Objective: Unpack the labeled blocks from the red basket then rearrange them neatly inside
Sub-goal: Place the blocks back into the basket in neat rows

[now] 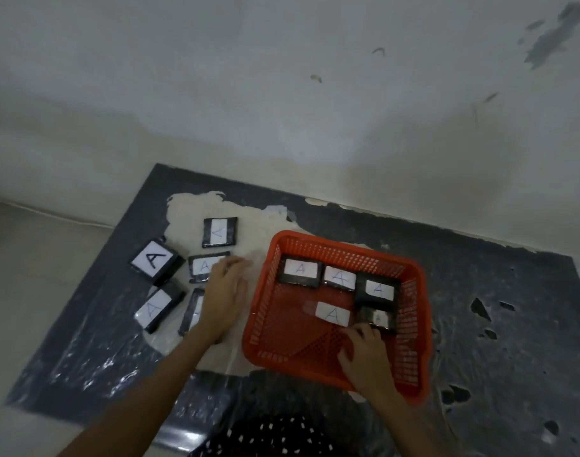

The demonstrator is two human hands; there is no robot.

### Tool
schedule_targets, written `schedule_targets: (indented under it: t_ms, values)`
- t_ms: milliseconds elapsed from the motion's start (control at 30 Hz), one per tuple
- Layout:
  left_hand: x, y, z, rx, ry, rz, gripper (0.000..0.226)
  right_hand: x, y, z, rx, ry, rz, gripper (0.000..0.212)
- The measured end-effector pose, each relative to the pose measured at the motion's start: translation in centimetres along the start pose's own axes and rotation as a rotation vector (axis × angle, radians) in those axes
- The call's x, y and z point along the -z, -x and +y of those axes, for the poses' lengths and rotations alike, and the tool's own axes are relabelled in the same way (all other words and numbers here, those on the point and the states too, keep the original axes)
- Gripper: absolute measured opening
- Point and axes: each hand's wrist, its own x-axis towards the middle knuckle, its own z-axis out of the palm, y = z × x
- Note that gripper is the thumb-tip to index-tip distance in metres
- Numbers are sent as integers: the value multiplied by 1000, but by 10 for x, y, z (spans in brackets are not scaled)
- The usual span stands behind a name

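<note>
The red basket (417,328) sits on the dark mat at centre right. Several black blocks with white "A" labels lie inside it: a row of three along the far wall (339,278) and two nearer ones (332,313). Several more labeled blocks lie on the mat left of the basket (153,260). My left hand (224,300) hovers flat, fingers spread, over two of those outside blocks, partly covering them. My right hand (364,354) reaches into the basket, with its fingertips at the near edge of the two nearer blocks and not wrapped around either.
The dark plastic-covered mat (496,324) has a worn pale patch (189,219) under the outside blocks. A pale wall rises just behind it. Pale floor lies to the left. A dark dotted garment (282,437) shows at the bottom edge.
</note>
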Motion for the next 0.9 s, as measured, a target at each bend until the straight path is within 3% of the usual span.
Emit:
schedule_targets:
  t_ms: [133, 300, 400, 500, 600, 733, 800, 900]
  values:
    - [44, -14, -67, 286, -176, -14, 42, -2, 1, 4, -41, -41, 53, 30]
    - [84, -36, -136, 596, -388, -189, 81, -7, -1, 4, -21, -55, 52, 28]
    - [85, -48, -148, 638, -415, -214, 93, -8, 0, 5, -21, -48, 53, 26]
    - [84, -59, -140, 648, -454, -155, 91, -6, 0, 4, -28, -46, 54, 26]
    - [87, -63, -106, 550, -413, 38, 88, -4, 1, 2, -33, -64, 65, 26]
    - [87, -53, -29, 299, -161, 236, 93, -1, 3, 0, -65, -75, 79, 26]
    - [77, -42, 13, 149, -5, 132, 93, 1, 3, -1, -84, -81, 83, 26]
    - [41, -27, 64, -40, 70, -201, 96, 1, 4, -2, -95, -101, 108, 26]
